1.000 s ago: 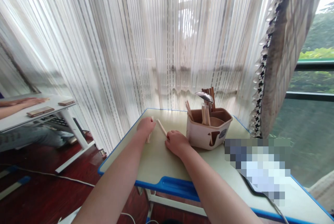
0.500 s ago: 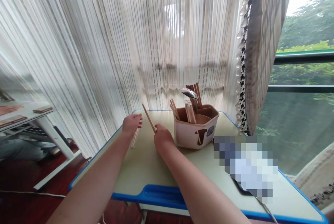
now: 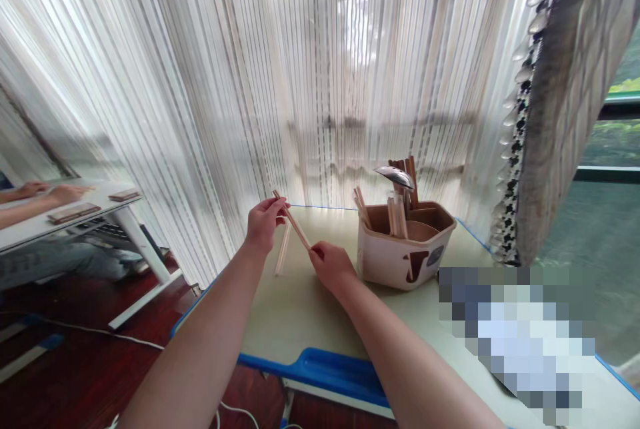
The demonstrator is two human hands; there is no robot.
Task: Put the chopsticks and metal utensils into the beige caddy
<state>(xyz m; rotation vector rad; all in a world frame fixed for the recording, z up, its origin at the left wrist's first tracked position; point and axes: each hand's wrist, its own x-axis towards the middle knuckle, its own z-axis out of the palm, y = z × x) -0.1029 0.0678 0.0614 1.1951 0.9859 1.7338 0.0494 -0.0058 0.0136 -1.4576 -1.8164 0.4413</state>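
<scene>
A pair of wooden chopsticks slants between my two hands above the table. My left hand pinches the upper end, and my right hand grips the lower end. Below my left hand, more light chopsticks lie on the pale table top. To the right of my right hand stands a white and brown utensil holder. Bundles of chopsticks and a slotted metal spoon stick up out of it.
A pixelated device lies on the table at the right. Striped sheer curtains hang right behind the table. At the far left, another person's hands rest over a white table with small wooden pieces. Cables run along the dark red floor.
My left hand has come over to the chopsticks in my right hand and now holds their upper end. The view has turned left, bringing another person's hands into sight.
</scene>
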